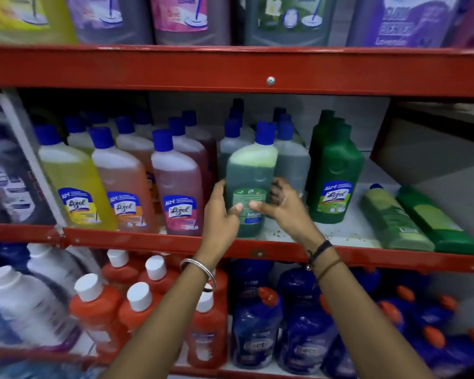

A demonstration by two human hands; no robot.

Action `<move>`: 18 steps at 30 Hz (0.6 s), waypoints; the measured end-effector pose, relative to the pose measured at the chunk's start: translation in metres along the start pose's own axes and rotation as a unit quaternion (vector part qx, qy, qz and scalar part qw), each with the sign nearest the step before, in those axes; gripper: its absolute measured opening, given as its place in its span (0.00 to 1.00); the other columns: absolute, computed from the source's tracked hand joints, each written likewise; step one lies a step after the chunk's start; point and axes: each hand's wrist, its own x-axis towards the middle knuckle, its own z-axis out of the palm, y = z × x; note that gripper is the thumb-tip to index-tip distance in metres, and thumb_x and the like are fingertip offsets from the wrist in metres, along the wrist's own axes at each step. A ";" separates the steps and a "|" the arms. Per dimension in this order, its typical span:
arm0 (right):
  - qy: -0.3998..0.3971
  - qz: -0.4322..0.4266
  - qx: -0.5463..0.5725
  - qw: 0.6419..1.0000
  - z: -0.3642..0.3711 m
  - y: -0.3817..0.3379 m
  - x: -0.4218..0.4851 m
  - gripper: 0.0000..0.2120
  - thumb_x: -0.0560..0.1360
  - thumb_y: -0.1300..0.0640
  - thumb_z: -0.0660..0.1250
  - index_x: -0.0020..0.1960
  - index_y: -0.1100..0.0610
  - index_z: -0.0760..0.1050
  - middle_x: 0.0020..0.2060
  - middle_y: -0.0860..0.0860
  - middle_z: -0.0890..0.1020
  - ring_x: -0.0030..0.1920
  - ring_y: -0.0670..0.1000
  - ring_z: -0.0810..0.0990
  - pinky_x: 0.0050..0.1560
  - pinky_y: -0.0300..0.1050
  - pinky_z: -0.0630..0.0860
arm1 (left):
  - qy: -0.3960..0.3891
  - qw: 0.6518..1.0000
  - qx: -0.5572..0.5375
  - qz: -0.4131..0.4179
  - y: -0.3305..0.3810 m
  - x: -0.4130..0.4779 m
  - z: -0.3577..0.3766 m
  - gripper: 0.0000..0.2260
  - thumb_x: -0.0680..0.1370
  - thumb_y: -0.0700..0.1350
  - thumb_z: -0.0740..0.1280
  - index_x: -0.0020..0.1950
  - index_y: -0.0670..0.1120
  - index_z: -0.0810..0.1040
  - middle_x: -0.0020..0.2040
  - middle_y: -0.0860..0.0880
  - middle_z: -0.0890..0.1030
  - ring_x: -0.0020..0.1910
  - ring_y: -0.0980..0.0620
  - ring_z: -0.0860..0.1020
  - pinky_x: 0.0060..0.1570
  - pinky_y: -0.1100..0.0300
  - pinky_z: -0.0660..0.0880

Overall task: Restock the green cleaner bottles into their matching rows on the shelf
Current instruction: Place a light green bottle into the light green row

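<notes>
With the left hand (pixel 220 212) and right hand (pixel 281 205) clasping the green bottle (pixel 251 170), seat it upright, label outward, squarely before the 2 dark-green rows behind them.

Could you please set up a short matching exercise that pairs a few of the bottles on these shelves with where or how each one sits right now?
Things:
1. held green bottle
2. yellow bottle
3. two lying green bottles
4. orange bottles with white caps

Places or states:
A. flat on their sides at the right end of the middle shelf
B. upright between both hands, back label toward the camera
C. on the lower shelf, left of the blue bottles
D. front of the leftmost row of blue-capped bottles on the middle shelf

Pairs: 1-B, 2-D, 3-A, 4-C
</notes>
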 end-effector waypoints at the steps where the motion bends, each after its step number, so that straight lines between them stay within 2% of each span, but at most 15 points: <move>1: 0.004 0.003 -0.005 1.000 0.004 0.006 0.001 0.23 0.66 0.68 0.73 0.57 0.58 0.67 0.50 0.49 0.80 0.51 0.47 0.80 0.50 0.36 0.79 | 0.005 1.000 0.006 -0.004 -0.005 -0.002 -0.001 0.24 0.72 0.31 0.63 0.67 0.45 0.66 0.60 0.45 0.77 0.59 0.48 0.76 0.60 0.52 0.74; 3: 0.024 0.009 -0.025 0.999 0.010 0.016 0.000 0.22 0.65 0.65 0.75 0.55 0.59 0.69 0.50 0.51 0.81 0.51 0.48 0.81 0.50 0.38 0.79 | 0.022 1.000 0.016 0.002 -0.015 -0.008 -0.003 0.25 0.73 0.31 0.62 0.68 0.45 0.65 0.62 0.45 0.76 0.60 0.48 0.76 0.60 0.54 0.74; 5: 0.057 0.009 -0.055 0.997 0.017 0.021 -0.001 0.20 0.66 0.61 0.75 0.52 0.59 0.69 0.47 0.53 0.80 0.49 0.48 0.80 0.48 0.38 0.79 | 0.034 0.998 0.049 0.016 -0.025 -0.011 -0.005 0.24 0.75 0.36 0.64 0.69 0.45 0.63 0.64 0.44 0.75 0.62 0.48 0.74 0.61 0.51 0.73; 8: 0.098 -0.009 -0.071 0.993 0.023 0.022 -0.006 0.16 0.68 0.59 0.73 0.51 0.59 0.70 0.43 0.47 0.77 0.44 0.40 0.79 0.43 0.30 0.76 | 0.026 0.993 0.111 0.026 -0.033 -0.013 -0.007 0.21 0.77 0.45 0.63 0.68 0.44 0.63 0.64 0.42 0.75 0.61 0.45 0.75 0.58 0.47 0.75; 10: 0.111 -0.012 -0.076 0.991 0.029 0.023 -0.008 0.16 0.70 0.53 0.71 0.53 0.57 0.70 0.48 0.50 0.77 0.45 0.35 0.78 0.44 0.27 0.76 | 0.022 0.994 0.107 0.029 -0.035 -0.016 -0.012 0.16 0.78 0.42 0.61 0.65 0.43 0.66 0.60 0.42 0.78 0.57 0.47 0.78 0.55 0.48 0.77; 12: 0.121 -0.004 -0.102 0.987 0.036 0.024 -0.010 0.24 0.67 0.38 0.66 0.55 0.52 0.69 0.56 0.54 0.72 0.52 0.40 0.77 0.54 0.34 0.77 | 0.021 0.994 0.101 0.038 -0.039 -0.023 -0.015 0.14 0.77 0.34 0.58 0.62 0.41 0.69 0.57 0.42 0.78 0.55 0.48 0.78 0.55 0.52 0.77; 14: 0.123 0.012 -0.144 0.982 0.044 0.024 -0.009 0.33 0.62 0.29 0.63 0.58 0.49 0.69 0.58 0.53 0.69 0.58 0.49 0.76 0.61 0.47 0.75 | 0.024 0.993 0.108 0.049 -0.042 -0.028 -0.017 0.16 0.74 0.28 0.56 0.59 0.40 0.71 0.55 0.41 0.79 0.53 0.49 0.78 0.55 0.63 0.75; 16: 0.129 0.029 -0.178 0.975 0.051 0.022 -0.007 0.40 0.58 0.28 0.64 0.63 0.50 0.69 0.58 0.52 0.71 0.60 0.51 0.74 0.61 0.48 0.74 | 0.037 0.990 0.117 0.075 -0.044 -0.029 -0.019 0.14 0.74 0.28 0.57 0.55 0.40 0.72 0.49 0.44 0.78 0.46 0.56 0.76 0.48 0.74 0.70; 18: 0.142 0.023 -0.174 0.974 0.054 0.020 -0.006 0.41 0.58 0.31 0.70 0.65 0.51 0.68 0.57 0.52 0.76 0.57 0.49 0.76 0.58 0.44 0.75 | 0.036 0.987 0.120 0.102 -0.044 -0.026 -0.021 0.10 0.76 0.30 0.58 0.50 0.43 0.72 0.45 0.46 0.75 0.41 0.58 0.72 0.43 0.73 0.69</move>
